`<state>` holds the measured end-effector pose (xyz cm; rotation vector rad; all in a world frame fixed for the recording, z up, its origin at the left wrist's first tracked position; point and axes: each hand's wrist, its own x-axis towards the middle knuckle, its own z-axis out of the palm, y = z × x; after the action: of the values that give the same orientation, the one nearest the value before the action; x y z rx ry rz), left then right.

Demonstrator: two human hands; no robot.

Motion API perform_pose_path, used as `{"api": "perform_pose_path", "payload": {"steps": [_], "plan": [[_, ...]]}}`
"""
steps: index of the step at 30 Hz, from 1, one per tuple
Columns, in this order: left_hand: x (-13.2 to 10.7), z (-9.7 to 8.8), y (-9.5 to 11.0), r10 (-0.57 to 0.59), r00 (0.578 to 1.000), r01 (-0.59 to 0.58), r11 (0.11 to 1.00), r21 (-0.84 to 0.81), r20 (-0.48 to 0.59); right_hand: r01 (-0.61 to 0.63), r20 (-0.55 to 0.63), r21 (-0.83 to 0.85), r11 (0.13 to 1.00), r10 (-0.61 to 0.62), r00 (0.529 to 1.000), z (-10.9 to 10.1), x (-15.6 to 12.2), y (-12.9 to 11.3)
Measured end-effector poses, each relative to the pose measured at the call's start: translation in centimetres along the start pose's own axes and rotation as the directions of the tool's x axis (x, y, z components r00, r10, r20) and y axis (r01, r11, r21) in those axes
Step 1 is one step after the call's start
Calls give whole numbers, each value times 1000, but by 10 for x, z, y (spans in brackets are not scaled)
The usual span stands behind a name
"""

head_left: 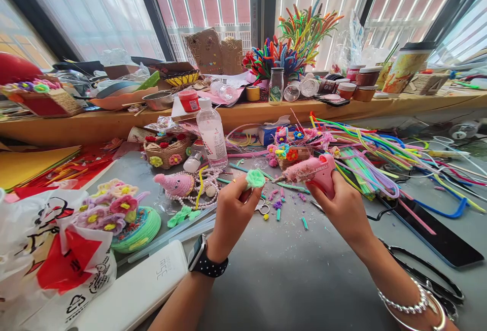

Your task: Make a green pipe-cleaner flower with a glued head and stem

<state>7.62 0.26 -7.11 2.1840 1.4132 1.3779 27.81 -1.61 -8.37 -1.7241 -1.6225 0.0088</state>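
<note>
Near the middle of the view, my left hand [236,209] pinches a small mint-green pipe-cleaner flower [255,178] between thumb and fingers. Opposite it, my right hand [338,201] is wrapped round the handle of a pink hot glue gun [314,169]. The gun's nozzle points left toward the flower, with a small gap between them. Glue residue and pink fuzz coat the barrel. Below the flower lie scissors [262,208], partly hidden by my left hand. Short cut pieces of pipe cleaner [305,223] are scattered on the grey table [277,275].
A clear bottle [211,135] stands behind my left hand. Left of it are a pink crocheted figure [177,184], pearl strands and a decorated basket [167,151]. Pipe cleaners [365,168] pile up at right beside a dark phone [437,232]. A white power bank [140,285] and plastic bag [49,255] lie left.
</note>
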Motion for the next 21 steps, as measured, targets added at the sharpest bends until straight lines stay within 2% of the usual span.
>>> {"api": "perform_pose_path", "payload": {"steps": [11, 21], "plan": [[0, -1, 4, -16, 1000, 16, 999, -39, 20, -5, 9, -6, 1000, 5, 1000, 1, -1, -1], [-1, 0, 4, -25, 1000, 24, 999, -40, -18, 13, -11, -6, 1000, -13, 1000, -1, 0, -2]]}}
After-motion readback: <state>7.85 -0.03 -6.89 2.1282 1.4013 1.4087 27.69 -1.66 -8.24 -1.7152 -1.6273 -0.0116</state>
